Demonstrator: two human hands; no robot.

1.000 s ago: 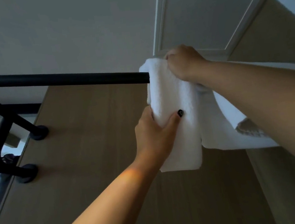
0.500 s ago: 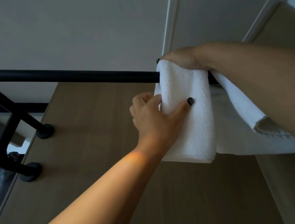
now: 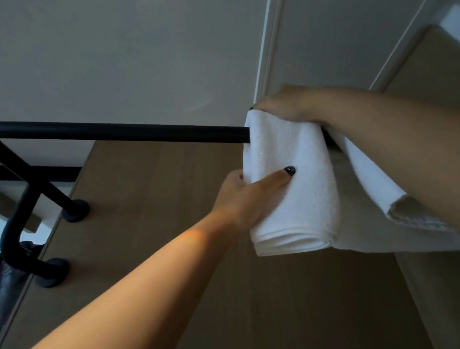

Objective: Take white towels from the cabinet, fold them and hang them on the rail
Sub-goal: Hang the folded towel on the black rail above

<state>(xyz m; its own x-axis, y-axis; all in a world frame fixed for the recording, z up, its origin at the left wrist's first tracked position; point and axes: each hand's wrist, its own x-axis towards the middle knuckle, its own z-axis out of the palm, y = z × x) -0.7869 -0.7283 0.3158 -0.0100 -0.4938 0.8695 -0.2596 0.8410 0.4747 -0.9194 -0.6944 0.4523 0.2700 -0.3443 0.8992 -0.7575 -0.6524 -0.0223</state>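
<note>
The folded white towel (image 3: 293,184) is draped over the black rail (image 3: 120,129), near the rail's right-hand part, with its doubled lower edge hanging free below. Its long axis runs down from the rail, tilted slightly in this upward view, and the folded end points downward; its width lies along the rail.

The left hand (image 3: 250,198) is closed on the towel's left edge: the thumb is laid across the front face while the other fingers are hidden behind the cloth, so the grip is a pinch on the towel. The right hand (image 3: 287,106) rests on top where the towel crosses the rail; its fingers are curled over the fold and appear to be pressing it down against the rail, though the fingertips are mostly hidden.

Just to the right, a second white towel (image 3: 373,186) is already hung on the same rail, partly covered by the right forearm, and the two appear to touch.

The step in hand is judged to be the hanging itself, at the stage of settling and straightening. The next move is thought to call for the front and back flaps to be evened and both hands to be let go without dragging the cloth off the rail.
</note>
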